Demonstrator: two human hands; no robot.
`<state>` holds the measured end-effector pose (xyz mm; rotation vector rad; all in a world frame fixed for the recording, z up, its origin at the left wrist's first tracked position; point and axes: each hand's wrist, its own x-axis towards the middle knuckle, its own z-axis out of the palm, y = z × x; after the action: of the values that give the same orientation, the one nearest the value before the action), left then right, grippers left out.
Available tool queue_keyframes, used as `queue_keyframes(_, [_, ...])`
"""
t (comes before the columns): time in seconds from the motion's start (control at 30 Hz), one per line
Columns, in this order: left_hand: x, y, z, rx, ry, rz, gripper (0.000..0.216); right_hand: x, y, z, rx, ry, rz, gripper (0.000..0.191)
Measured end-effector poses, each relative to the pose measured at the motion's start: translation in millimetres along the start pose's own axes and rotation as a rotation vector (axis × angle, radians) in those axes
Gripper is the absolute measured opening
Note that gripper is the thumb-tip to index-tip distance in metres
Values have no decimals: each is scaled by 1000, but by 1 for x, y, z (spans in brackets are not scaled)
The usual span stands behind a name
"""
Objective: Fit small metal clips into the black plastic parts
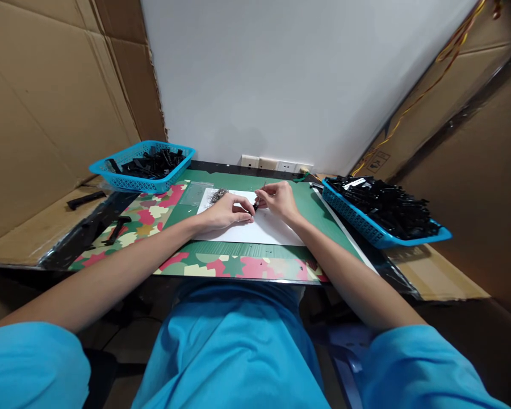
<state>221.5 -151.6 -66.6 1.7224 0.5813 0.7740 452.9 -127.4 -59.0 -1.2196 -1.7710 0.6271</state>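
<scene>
Above a white sheet (238,232), my two hands meet at a small black plastic piece (255,208). My left hand (226,211) pinches it between thumb and fingertips. With fingers closed together, my right hand (279,199) is beside the piece; a thin slender item shows at its fingertips, too small to name. A heap of tiny metal parts (218,196) lies on the sheet just behind my left hand. A clear plastic bag (193,193) is left of the sheet.
A blue basket (149,186) of black plastic parts stands at back left, another blue basket (366,227) at right, heaped high. Loose black parts (118,230) lie at left. Cardboard walls (55,74) flank the table; sockets (268,164) line the back wall.
</scene>
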Motion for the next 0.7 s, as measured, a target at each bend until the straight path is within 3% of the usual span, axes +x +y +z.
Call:
queue_keyframes(0.33, [1, 0, 2, -38, 35, -15, 30, -3, -1, 4, -63, 76, -72, 38])
queue_keyframes(0.47, [5, 20, -13, 36, 201, 90, 33, 0, -14, -10, -40, 153, -148, 36])
queue_keyframes(0.53, [7, 28, -25, 19, 349, 175, 33, 6, -19, -16, -101, 98, -156, 33])
queue_keyframes(0.6, [7, 31, -37, -56, 460, 220, 32, 14, -22, -16, -204, -42, -156, 29])
queue_keyframes(0.7, [5, 30, -50, -177, 525, 204, 26, 26, -24, -2, -338, -247, -176, 25])
